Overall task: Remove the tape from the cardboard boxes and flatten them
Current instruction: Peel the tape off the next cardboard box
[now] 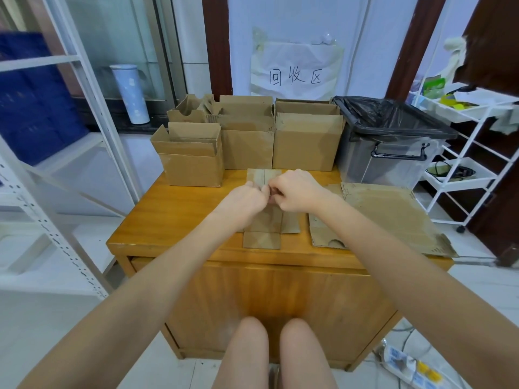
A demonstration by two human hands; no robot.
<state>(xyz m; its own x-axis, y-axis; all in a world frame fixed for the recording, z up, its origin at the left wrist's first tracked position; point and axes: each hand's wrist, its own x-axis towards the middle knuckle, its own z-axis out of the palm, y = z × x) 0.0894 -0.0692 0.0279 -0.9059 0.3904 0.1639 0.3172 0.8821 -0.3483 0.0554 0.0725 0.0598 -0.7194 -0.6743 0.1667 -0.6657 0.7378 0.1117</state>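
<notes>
flattened box [262, 220] lies mid-tabletop [174, 217] | left hand [247, 196] and right hand [295, 192] curled, pinching its centre (tape presumably, unclear) | light, bendy cardboard; grip tape end, brace panel

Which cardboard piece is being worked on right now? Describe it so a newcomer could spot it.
On the wooden table, in front of the row of upright open brown boxes, lies a small flattened cardboard box. Unlike the larger flattened sheets to its right, both hands meet over it, left hand and right hand.
</notes>
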